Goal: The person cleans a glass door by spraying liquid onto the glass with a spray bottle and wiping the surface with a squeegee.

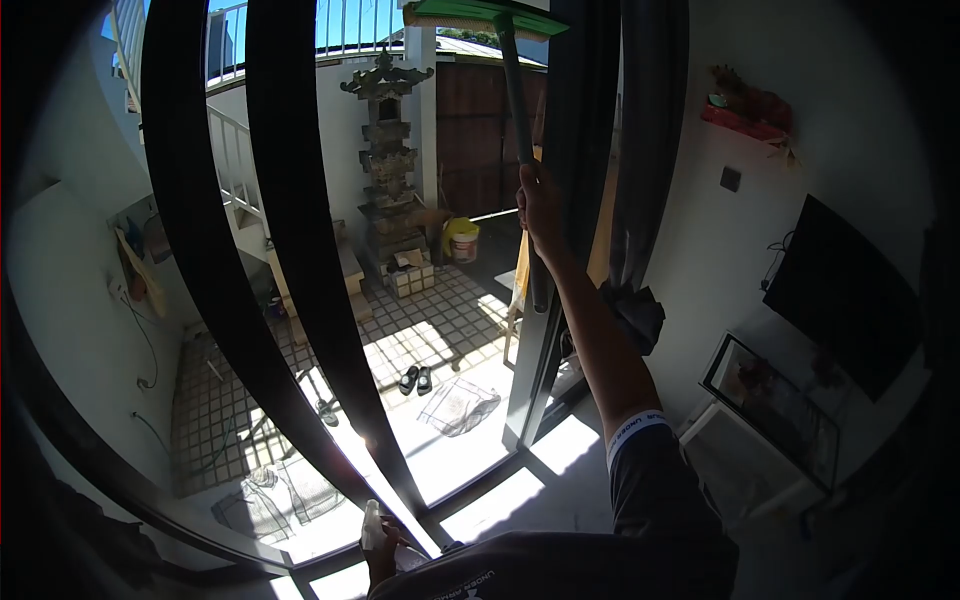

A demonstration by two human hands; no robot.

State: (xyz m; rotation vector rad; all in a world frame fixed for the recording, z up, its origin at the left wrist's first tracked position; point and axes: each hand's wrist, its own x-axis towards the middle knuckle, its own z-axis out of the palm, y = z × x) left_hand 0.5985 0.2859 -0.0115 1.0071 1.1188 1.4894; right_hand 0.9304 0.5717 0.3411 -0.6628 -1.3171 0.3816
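Observation:
My right hand is raised and wrapped round the dark handle of a window squeegee. Its wide green head, with a brownish strip along the left part, is up at the top of the view, close to the dark door frame; whether it touches the glass I cannot tell. Low in the view, near my body, my left hand is closed round a spray bottle with a whitish top. Much of that bottle is hidden by my fingers and shirt.
Beyond the glass lie a tiled yard with a stone shrine, a white bucket, sandals and a floor cloth. A dark curtain hangs on the right, beside a wall-mounted television and a glass-topped cabinet.

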